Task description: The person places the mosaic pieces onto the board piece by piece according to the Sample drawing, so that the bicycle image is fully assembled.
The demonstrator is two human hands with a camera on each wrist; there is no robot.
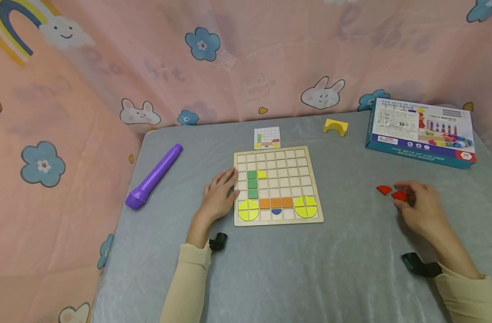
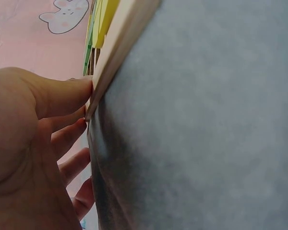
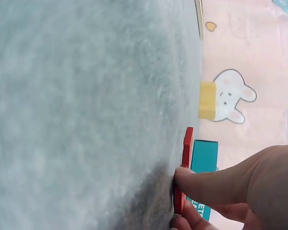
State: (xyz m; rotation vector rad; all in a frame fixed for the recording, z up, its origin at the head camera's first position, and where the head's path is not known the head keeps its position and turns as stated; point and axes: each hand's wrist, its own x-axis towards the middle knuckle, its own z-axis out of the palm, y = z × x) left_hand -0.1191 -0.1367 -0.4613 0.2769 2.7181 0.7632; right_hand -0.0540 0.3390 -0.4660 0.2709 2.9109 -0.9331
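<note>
A wooden grid board (image 1: 277,223) lies mid-table, holding green squares (image 1: 252,184), orange squares (image 1: 276,203), a blue half-circle (image 1: 276,211) and yellow quarter-circles (image 1: 306,207). My left hand (image 1: 218,195) rests at the board's left edge. Its thumb (image 2: 69,96) touches the rim in the left wrist view, with the other fingers loosely spread. Over to the right, my right hand (image 1: 425,210) pinches a red quarter-circle piece (image 1: 399,195) between thumb and fingers, at the tabletop. Beside it lies a second red quarter-circle (image 1: 384,190), which also shows in the right wrist view.
Behind the board lies a small pattern card (image 1: 267,137). A purple toy microphone (image 1: 154,176) is on the left. Toward the back right are a yellow arch block (image 1: 335,127) and a printed toy box (image 1: 421,133). A pink patterned curtain (image 1: 246,67) borders the table.
</note>
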